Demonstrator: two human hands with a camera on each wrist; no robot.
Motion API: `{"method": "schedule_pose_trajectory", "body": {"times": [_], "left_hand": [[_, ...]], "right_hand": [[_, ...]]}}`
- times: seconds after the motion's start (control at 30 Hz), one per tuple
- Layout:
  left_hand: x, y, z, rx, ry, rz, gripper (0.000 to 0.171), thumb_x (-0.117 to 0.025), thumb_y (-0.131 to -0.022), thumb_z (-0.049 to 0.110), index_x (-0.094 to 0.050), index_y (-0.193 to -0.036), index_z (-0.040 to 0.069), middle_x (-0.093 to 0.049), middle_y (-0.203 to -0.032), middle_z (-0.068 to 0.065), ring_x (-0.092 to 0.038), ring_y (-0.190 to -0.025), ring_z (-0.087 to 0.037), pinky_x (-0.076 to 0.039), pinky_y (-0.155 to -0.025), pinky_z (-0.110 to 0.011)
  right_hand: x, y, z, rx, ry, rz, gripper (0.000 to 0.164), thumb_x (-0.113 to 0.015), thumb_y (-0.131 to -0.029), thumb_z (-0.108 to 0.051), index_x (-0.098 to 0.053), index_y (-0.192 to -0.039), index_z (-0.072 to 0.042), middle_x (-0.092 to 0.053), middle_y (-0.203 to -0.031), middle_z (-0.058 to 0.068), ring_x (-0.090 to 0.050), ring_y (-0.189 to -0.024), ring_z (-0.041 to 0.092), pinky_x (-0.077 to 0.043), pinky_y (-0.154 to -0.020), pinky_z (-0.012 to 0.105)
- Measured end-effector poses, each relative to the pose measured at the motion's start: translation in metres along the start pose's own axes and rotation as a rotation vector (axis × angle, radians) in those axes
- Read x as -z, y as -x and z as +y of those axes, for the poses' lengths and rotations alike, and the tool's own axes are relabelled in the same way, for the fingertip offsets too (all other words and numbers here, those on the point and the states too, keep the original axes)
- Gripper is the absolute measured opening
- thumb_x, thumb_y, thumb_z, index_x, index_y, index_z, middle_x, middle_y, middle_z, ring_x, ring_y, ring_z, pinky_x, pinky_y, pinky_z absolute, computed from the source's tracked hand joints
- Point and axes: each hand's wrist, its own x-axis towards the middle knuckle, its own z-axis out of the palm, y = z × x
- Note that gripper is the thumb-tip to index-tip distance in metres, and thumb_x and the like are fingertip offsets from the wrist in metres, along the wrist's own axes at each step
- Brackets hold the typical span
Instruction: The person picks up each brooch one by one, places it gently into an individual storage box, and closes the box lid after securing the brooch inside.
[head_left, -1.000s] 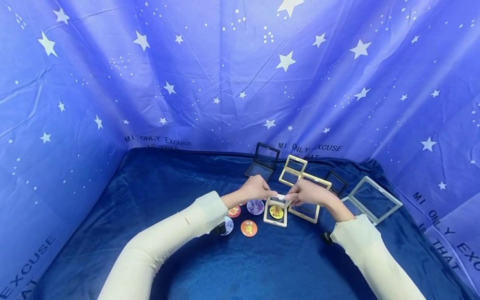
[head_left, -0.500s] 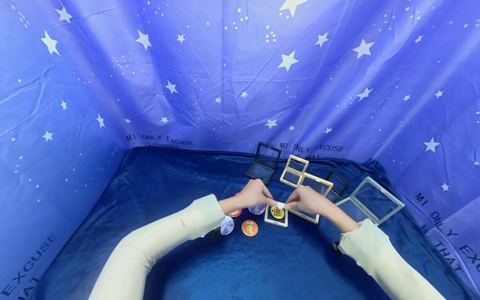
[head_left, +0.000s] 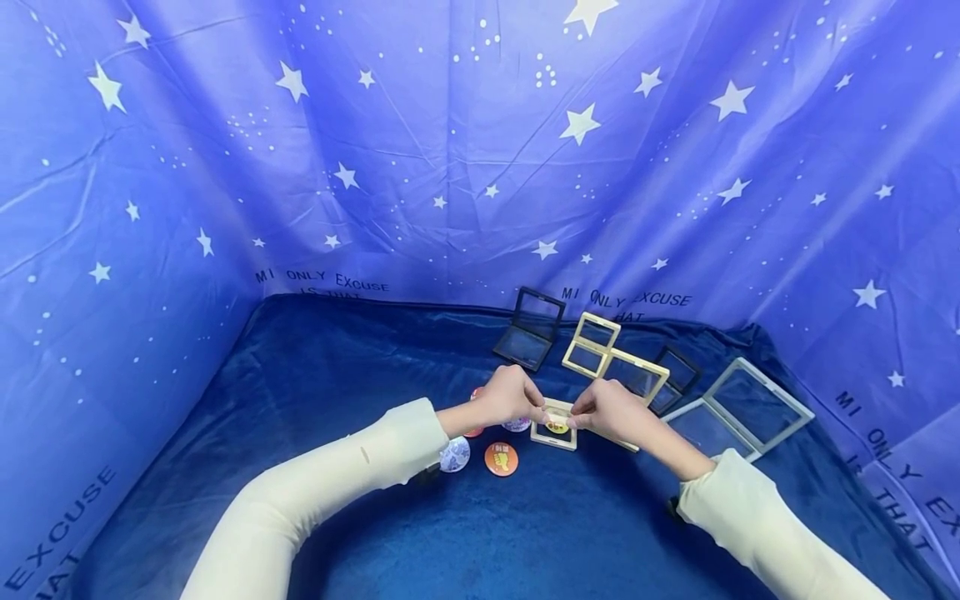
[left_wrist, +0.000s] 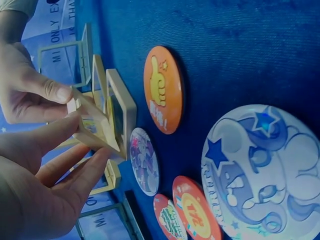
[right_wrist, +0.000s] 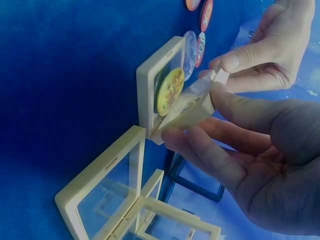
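A small cream-coloured display frame [right_wrist: 145,95] lies on the blue cloth with its hinged lid [right_wrist: 189,120] tilted over the base. On the clear film of the base sits a round yellow badge [right_wrist: 171,91], partly covered by the lid in the head view. My left hand [head_left: 510,396] pinches the left part of the lid's free edge between thumb and fingers. The right hand [head_left: 611,410] pinches the same edge on the right, its other fingers along the lid's side in the right wrist view.
Left of the frame lie an orange badge [head_left: 501,459], a blue-and-white badge [head_left: 455,454], a purple badge [left_wrist: 145,161] and red badges [left_wrist: 200,210]. Behind and right stand unfolded frames: a black frame [head_left: 542,293], a small gold frame [head_left: 602,319], a larger cream frame [right_wrist: 107,162] and a grey frame [head_left: 776,387].
Both hands have brought the lid forward and down from its raised position, over the base and the yellow badge. The other frames and badges stay where they were.
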Motion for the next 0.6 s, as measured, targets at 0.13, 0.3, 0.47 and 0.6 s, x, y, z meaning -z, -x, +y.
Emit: {"method": "schedule_pose_trajectory", "body": {"times": [0.13, 0.3, 0.47, 0.6], "left_hand": [[-0.004, 0.002, -0.002, -0.010, -0.009, 0.019, 0.018, -0.091, -0.075, 0.017, -0.083, -0.087, 0.006, -0.080, -0.083, -0.003, -0.070, -0.076, -0.008, -0.049, -0.063, -0.015], [-0.010, 0.003, -0.005, -0.072, -0.073, 0.047, 0.015, -0.092, -0.074, 0.018, -0.082, -0.076, 0.007, -0.077, -0.072, -0.001, -0.060, -0.062, 0.000, -0.043, -0.059, -0.013], [-0.013, 0.004, -0.006, -0.094, -0.089, 0.052, 0.014, -0.091, -0.075, 0.016, -0.081, -0.073, 0.007, -0.074, -0.066, 0.000, -0.051, -0.055, 0.002, -0.039, -0.056, -0.012], [-0.015, 0.005, -0.007, -0.085, -0.091, 0.056, 0.013, -0.091, -0.075, 0.014, -0.082, -0.080, 0.006, -0.076, -0.070, 0.000, -0.057, -0.059, 0.002, -0.042, -0.057, -0.012]], "right_hand": [[-0.004, 0.000, 0.000, 0.003, 0.007, 0.017, 0.011, -0.079, -0.088, -0.015, -0.080, -0.078, -0.011, -0.071, -0.069, -0.004, -0.045, -0.054, 0.005, -0.037, -0.051, 0.022], [-0.009, 0.001, 0.001, 0.082, 0.057, 0.061, 0.015, -0.081, -0.085, -0.014, -0.077, -0.070, -0.012, -0.067, -0.062, -0.008, -0.038, -0.052, 0.002, -0.032, -0.049, 0.020], [-0.014, 0.001, 0.000, 0.123, 0.118, 0.104, 0.020, -0.084, -0.081, -0.014, -0.074, -0.064, -0.013, -0.066, -0.058, -0.010, -0.039, -0.053, -0.001, -0.035, -0.051, 0.019], [-0.017, 0.001, -0.001, 0.097, 0.133, 0.117, 0.021, -0.085, -0.080, -0.014, -0.074, -0.063, -0.013, -0.066, -0.057, -0.010, -0.042, -0.053, 0.000, -0.037, -0.051, 0.020]]}}
